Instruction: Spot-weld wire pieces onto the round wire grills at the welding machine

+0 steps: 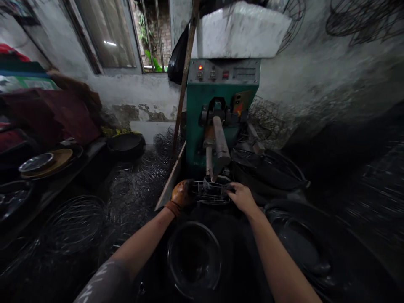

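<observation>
In an orange work glove, my left hand (182, 193) is closed on the left side of a small wire frame (212, 194). My bare right hand (241, 195) pinches the frame's right side between thumb and fingers. The frame sits at the lower tip of a green spot-welding machine (197, 101), right under its thick metal arm (221, 143). A thinner metal arm (209, 162) is beside it on the left. Whether the wires touch the machine's tips is too dark to tell. Nearer my body lie round wire rings (217, 261).
Wire pieces (135, 185) are heaped to the left, with a stack of wire racks (75, 219). At right stand dark basins (280, 168) and a round dish-like thing (296, 240). A wooden board (172, 176) leans left of the machine. A white foam box (240, 31) rests on top.
</observation>
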A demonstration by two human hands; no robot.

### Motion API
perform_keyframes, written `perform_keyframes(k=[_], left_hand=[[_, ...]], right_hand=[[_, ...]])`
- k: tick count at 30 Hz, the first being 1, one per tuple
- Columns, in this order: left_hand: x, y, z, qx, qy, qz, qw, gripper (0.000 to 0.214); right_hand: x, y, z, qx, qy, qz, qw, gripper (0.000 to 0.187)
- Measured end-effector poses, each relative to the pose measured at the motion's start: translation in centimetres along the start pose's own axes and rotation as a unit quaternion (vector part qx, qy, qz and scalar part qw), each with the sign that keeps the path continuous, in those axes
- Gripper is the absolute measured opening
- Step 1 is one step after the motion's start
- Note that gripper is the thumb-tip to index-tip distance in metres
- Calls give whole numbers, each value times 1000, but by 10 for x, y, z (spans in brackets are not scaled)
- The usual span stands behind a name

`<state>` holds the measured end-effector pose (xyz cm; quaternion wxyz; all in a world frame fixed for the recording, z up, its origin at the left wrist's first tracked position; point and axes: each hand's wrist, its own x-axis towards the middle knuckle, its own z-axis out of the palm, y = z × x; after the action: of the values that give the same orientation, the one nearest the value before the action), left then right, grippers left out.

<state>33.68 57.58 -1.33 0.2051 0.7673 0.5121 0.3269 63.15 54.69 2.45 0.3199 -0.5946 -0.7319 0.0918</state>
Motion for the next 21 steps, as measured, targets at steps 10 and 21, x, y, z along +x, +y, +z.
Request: perform_keyframes(k=[10,21], left_hand=[[-4,-19,2,-73,42,-27,996,75],[-7,-28,22,-116,79,-54,989,74]], right_hand=[[33,-23,9,-38,-11,-25,999,8],[42,-24,17,-59,-7,-52,997,11]])
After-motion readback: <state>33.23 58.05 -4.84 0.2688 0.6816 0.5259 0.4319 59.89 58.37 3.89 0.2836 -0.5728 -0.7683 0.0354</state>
